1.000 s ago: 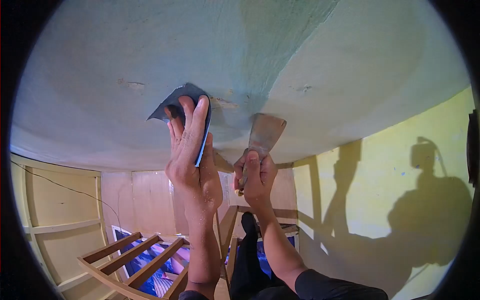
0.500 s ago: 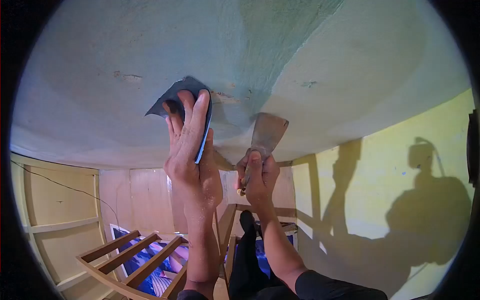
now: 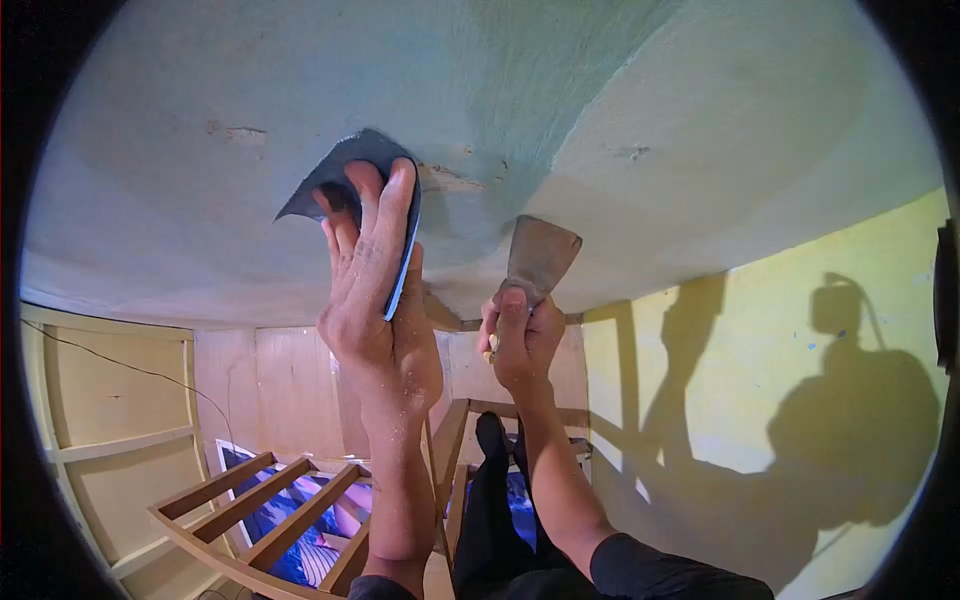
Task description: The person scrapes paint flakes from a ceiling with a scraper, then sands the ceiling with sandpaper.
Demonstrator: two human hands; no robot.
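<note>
Closest in, the left hand [image 3: 375,300] has its fingers [image 3: 390,215] flat, pinning a dark sandpaper sheet [image 3: 345,165] against the ceiling [image 3: 600,120]. Just beside it, the right hand [image 3: 520,340] is fisted tight around a putty knife [image 3: 538,255], blade tip touching the plaster. Honestly, the sheet's loose left corner could fold and slip, or that blade gouges the chipped patch [image 3: 450,182]. Ladder [image 3: 270,510] way below.
</note>
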